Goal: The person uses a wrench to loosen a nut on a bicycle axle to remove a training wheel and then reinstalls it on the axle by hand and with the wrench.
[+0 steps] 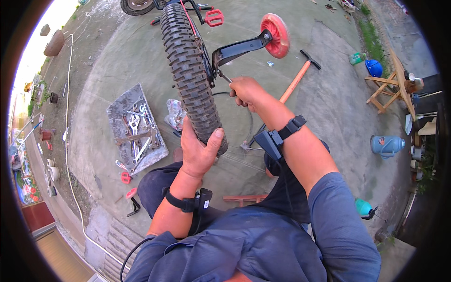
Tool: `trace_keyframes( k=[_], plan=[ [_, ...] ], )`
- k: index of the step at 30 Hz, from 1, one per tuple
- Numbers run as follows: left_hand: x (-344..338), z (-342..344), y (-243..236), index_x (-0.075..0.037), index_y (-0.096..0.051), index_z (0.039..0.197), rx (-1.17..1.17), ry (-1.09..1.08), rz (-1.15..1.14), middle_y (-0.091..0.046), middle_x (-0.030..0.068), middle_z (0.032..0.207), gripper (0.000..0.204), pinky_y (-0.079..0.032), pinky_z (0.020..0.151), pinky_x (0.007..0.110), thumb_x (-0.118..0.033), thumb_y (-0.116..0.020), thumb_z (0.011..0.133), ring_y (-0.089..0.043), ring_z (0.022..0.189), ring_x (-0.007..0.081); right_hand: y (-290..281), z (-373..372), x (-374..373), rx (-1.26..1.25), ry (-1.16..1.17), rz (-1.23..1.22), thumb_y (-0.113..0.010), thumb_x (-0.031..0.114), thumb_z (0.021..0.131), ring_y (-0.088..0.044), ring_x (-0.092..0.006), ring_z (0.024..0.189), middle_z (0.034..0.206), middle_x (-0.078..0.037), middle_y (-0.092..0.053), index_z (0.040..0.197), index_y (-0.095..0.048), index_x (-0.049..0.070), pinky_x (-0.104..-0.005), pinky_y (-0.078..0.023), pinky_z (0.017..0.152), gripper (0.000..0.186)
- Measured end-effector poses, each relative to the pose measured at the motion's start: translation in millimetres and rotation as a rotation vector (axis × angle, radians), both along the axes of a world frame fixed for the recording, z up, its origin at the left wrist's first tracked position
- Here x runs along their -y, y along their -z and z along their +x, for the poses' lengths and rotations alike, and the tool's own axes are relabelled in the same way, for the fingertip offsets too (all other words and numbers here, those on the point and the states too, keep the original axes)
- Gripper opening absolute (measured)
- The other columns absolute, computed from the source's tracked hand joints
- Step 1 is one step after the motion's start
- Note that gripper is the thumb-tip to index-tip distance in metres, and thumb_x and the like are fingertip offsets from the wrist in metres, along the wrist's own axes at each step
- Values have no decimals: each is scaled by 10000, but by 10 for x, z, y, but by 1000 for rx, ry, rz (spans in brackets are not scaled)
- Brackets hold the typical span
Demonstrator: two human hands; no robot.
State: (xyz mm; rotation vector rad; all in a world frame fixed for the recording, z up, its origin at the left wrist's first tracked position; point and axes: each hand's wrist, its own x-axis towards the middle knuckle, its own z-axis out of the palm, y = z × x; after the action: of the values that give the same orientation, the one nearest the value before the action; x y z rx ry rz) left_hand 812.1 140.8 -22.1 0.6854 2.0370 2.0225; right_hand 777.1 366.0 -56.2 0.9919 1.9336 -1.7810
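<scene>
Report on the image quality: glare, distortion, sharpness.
Head view: daylight, washed out to white at the upper left, beyond the brown rock; head view: fisheye distortion inside a dark rounded border; head view: tread blocks on the knobby bicycle tire look distinct; head view: the slim metal tool is partly hidden by the right hand, its exact type unclear.

Left hand (199, 152) grips a tyre (191, 77), right hand (247, 92) a tool (225, 77).
</scene>
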Motion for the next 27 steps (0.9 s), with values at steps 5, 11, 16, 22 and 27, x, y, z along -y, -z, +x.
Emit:
trace_keyframes(
  k=[5, 11, 16, 22, 27],
  plan=[
    [15, 4, -3, 29, -472, 1211, 4, 0, 3, -605, 109, 1045, 566, -470, 857, 323, -305, -732, 835, -582, 927, 178, -361, -124, 0, -48, 48, -124, -522, 206, 859, -494, -128, 490, 889, -88, -578, 920, -546, 9, -272, -309, 384, 208],
    [34, -8, -9, 29, -472, 1215, 1, 14, -28, -604, 104, 1045, 564, -471, 857, 320, -299, -732, 836, -582, 928, 174, -398, -212, 22, -71, 107, -180, -519, 178, 861, -498, -124, 507, 876, -95, -564, 902, -514, 7, -259, -302, 374, 176],
    [-11, -2, -31, 26, -454, 1234, 64, 1, 43, -597, 84, 1057, 568, -467, 862, 308, -285, -728, 844, -575, 934, 158, -316, -261, 85, -81, 213, -238, -502, 170, 873, -467, -121, 488, 799, -73, -536, 903, -483, 36, -254, -273, 372, 139],
    [-34, -35, 1, 14, -429, 1250, 155, 32, 171, -587, 65, 1062, 573, -463, 852, 287, -279, -723, 855, -562, 929, 134, -331, -228, 190, -40, 229, -442, -471, 138, 887, -366, -90, 437, 668, -10, -438, 827, -431, 107, -250, -220, 379, 78],
    [-82, -106, -52, 5, -429, 1246, 161, 33, 217, -577, 47, 1035, 543, -463, 817, 275, -253, -715, 862, -547, 894, 116, -241, -236, 311, -80, 159, -355, -457, 143, 886, -253, -77, 386, 567, 25, -321, 717, -394, 152, -269, -156, 390, 181]
  ],
)
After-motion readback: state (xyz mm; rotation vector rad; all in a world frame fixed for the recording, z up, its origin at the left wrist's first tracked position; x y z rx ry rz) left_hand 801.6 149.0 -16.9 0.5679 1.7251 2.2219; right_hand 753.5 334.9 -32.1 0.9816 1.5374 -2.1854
